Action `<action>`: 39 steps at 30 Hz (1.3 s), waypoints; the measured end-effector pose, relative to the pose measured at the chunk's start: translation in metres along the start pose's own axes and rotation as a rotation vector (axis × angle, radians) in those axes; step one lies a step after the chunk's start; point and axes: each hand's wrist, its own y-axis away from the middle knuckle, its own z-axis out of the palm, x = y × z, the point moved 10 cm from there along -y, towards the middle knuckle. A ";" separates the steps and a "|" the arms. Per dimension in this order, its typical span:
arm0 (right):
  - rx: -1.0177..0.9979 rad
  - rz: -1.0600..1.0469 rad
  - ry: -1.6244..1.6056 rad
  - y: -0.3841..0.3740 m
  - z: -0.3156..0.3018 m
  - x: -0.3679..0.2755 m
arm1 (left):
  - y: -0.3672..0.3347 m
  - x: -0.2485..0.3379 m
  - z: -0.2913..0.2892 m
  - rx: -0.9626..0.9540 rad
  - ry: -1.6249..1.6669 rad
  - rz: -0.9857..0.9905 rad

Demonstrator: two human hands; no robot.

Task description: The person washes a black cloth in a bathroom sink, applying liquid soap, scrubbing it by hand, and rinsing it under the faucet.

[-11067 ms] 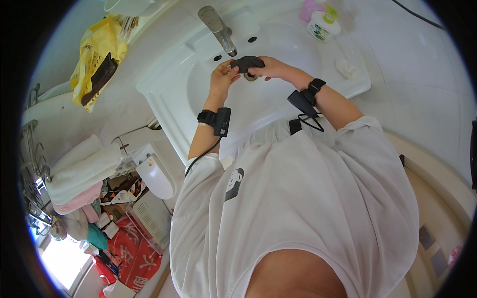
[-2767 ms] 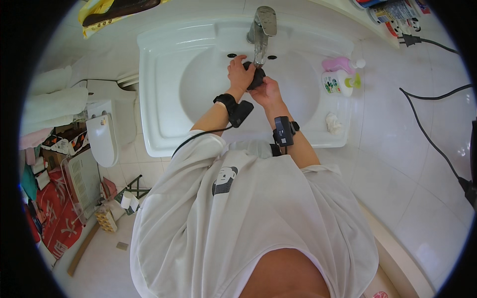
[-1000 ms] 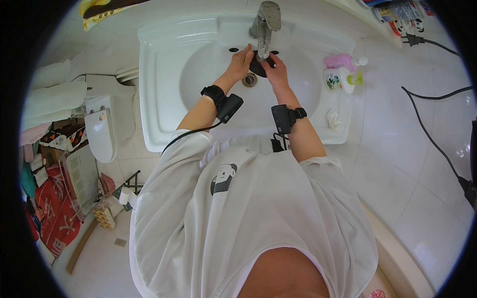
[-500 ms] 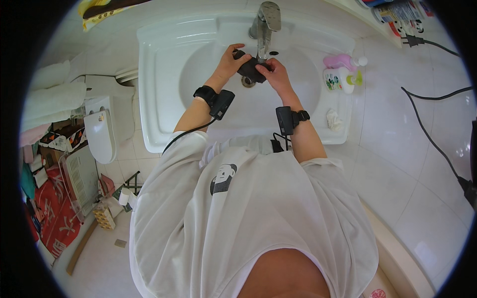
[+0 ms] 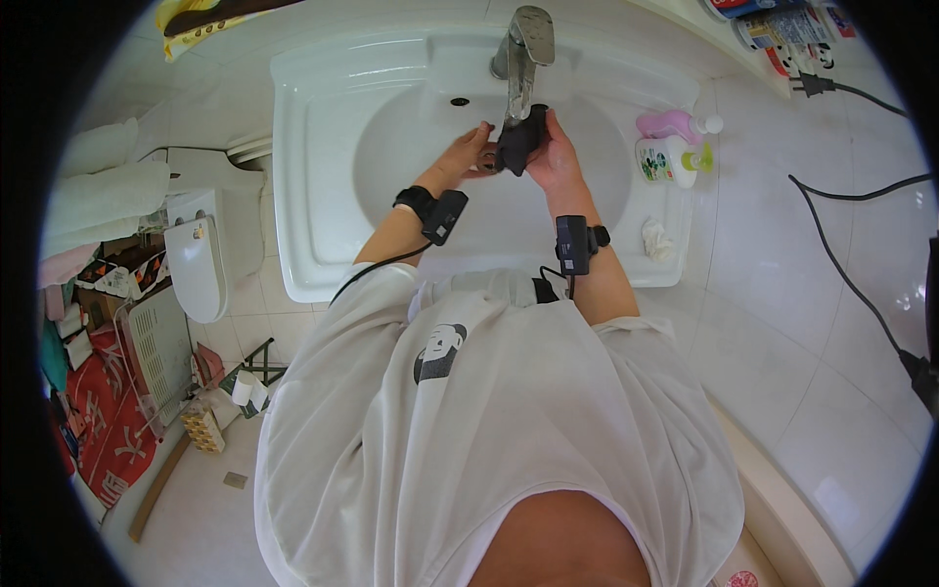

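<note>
A small, dark grey piece of limp cloth (image 5: 520,145), folded so that its exact kind is unclear, hangs right under the spout of the chrome faucet (image 5: 530,44). My right hand (image 5: 555,161) grips its right side, fingers up along the cloth. On the other side my left hand (image 5: 463,158) is curved with fingers and thumb apart, close to the cloth's left edge and apparently not gripping it. Below both hands lies the bowl of the white washbasin (image 5: 401,127). The drain (image 5: 488,157) shows partly between my left hand and the cloth.
On the basin's right rim stand a pink bottle (image 5: 668,123) and a white pump bottle (image 5: 665,159), with a crumpled white tissue (image 5: 657,240) nearer me. Black cables (image 5: 846,264) run along the right. To the left is a toilet (image 5: 199,264), with a folded rack (image 5: 156,352) nearby.
The cloth has gone from being stretched between both hands to hanging from my right hand under the spout. My left hand has let go and moved slightly down.
</note>
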 end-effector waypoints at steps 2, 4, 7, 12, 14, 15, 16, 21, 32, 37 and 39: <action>0.026 -0.017 0.013 -0.003 0.005 0.003 | -0.004 -0.002 0.014 -0.015 0.152 0.029; 0.055 -0.032 0.027 -0.004 0.002 0.004 | -0.005 0.006 0.009 0.119 0.242 0.135; 0.394 -0.001 0.242 0.001 -0.048 0.009 | 0.018 0.062 0.006 0.424 -0.414 0.578; 0.044 0.150 -0.087 -0.030 -0.079 0.040 | 0.064 0.093 0.095 0.359 -0.767 1.038; -0.114 0.076 -0.084 -0.029 -0.049 0.051 | 0.042 0.082 0.051 0.680 -0.665 0.801; -0.113 0.082 -0.084 -0.025 -0.039 0.054 | 0.032 0.082 0.043 0.684 -0.663 0.797; 0.025 0.117 -0.073 -0.013 -0.020 0.062 | 0.033 0.079 0.016 0.785 -0.623 0.805; 0.123 0.135 -0.099 -0.019 -0.035 0.038 | 0.024 0.063 0.049 0.412 -0.577 0.830; 0.031 0.216 -0.219 -0.017 -0.020 0.049 | 0.025 0.081 0.036 0.391 -0.522 0.779; 0.081 0.060 -0.160 -0.027 -0.062 0.030 | 0.055 0.085 0.076 0.371 -0.522 0.992; 0.067 0.066 -0.221 -0.021 -0.054 0.037 | 0.049 0.085 0.072 0.382 -0.440 0.937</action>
